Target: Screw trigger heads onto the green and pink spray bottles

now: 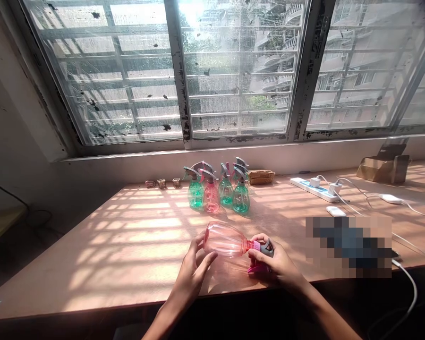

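A clear pink spray bottle (pixel 226 240) lies sideways between my hands, above the front part of the table. My left hand (pixel 195 264) is wrapped round the bottle's base, with the thumb in front. At the other end, my right hand (pixel 271 257) grips the neck and the grey spray head (pixel 268 249). The pink trigger (pixel 257 269) points down below my right fingers. The head sits at the bottle's neck; whether it is screwed tight I cannot tell. Behind them stands a group of upright spray bottles, among them a green one (pixel 241 198) and a pink one (pixel 211 198).
The wooden table (pixel 127 264) is striped with sunlight from the barred window (pixel 233 94). Small brown blocks (pixel 162 183) and a brown packet (pixel 261 177) lie along the wall. To the right are a white power strip (pixel 313 189), cables, a cardboard box (pixel 382 167) and a blurred-out patch.
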A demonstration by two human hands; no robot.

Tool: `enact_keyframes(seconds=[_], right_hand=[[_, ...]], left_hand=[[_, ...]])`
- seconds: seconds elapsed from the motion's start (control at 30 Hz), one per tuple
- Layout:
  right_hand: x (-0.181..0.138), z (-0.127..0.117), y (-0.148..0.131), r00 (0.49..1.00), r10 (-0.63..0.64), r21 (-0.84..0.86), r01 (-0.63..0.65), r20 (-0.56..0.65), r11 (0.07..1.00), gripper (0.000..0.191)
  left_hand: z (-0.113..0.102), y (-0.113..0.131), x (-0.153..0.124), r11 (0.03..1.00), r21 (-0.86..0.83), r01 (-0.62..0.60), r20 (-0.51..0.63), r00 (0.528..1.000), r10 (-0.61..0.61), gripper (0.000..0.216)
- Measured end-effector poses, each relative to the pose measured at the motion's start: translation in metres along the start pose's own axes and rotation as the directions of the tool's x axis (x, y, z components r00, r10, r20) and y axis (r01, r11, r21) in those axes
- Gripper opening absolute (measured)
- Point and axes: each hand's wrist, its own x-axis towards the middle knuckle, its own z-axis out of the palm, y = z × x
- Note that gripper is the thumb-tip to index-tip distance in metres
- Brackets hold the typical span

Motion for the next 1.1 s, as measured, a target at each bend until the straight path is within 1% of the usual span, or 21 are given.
enact_keyframes(seconds=[0.1,0.27,0.4,0.5,0.6,0.67,0.73,0.83,0.97,1.1], right_hand=[[0.002,-0.001,0.0,1.0,-0.013,0.017,0.014,-0.021,1.0,0.045],[-0.001,0.004,-0.002,1.0,-0.018,0.011,0.018,-0.012,1.0,0.044],[-0.002,0.005,-0.003,1.0,-0.025,0.006,0.025,-0.005,1.0,0.044],[-0.001,0.004,-0.003,1.0,0.001,0.018,0.0,-0.017,1.0,0.045],[0.001,0.002,-0.004,0.999,-0.014,0.031,0.015,-0.035,0.999,0.045],[0.001,0.003,-0.004,0.999,-0.027,0.05,0.029,-0.043,0.998,0.044],[0.0,0.003,-0.004,0.999,-0.017,0.062,0.019,-0.031,0.998,0.044],[-0.002,0.005,-0.003,1.0,-0.015,0.049,0.015,0.01,0.999,0.043],[-0.003,0.004,-0.002,0.999,-0.031,0.022,0.031,0.023,0.999,0.041],[0.0,0.002,-0.002,1.0,-0.017,0.04,0.017,0.003,0.999,0.041]], left_hand=[[-0.001,-0.003,0.0,0.997,0.064,-0.029,-0.019,0.999,0.031,0.052],[0.0,0.001,-0.001,0.999,0.048,-0.02,-0.015,1.0,0.021,0.054],[0.001,0.008,-0.002,1.0,-0.011,0.025,-0.033,0.999,-0.026,0.044],[0.0,0.009,-0.002,1.0,0.017,0.013,-0.034,0.999,-0.012,0.039],[-0.001,0.005,-0.002,0.998,0.055,-0.025,-0.045,0.999,0.028,0.043],[-0.001,0.003,-0.002,0.997,0.074,-0.039,-0.033,0.999,0.041,0.046],[-0.001,0.002,-0.002,0.996,0.085,-0.041,-0.01,0.999,0.042,0.049],[-0.001,0.003,-0.002,0.998,0.062,-0.018,-0.011,1.0,0.019,0.052],[-0.001,0.004,-0.002,1.0,0.007,0.02,-0.021,1.0,-0.02,0.048],[-0.001,0.003,-0.001,0.996,0.079,-0.028,-0.014,0.999,0.03,0.046]])
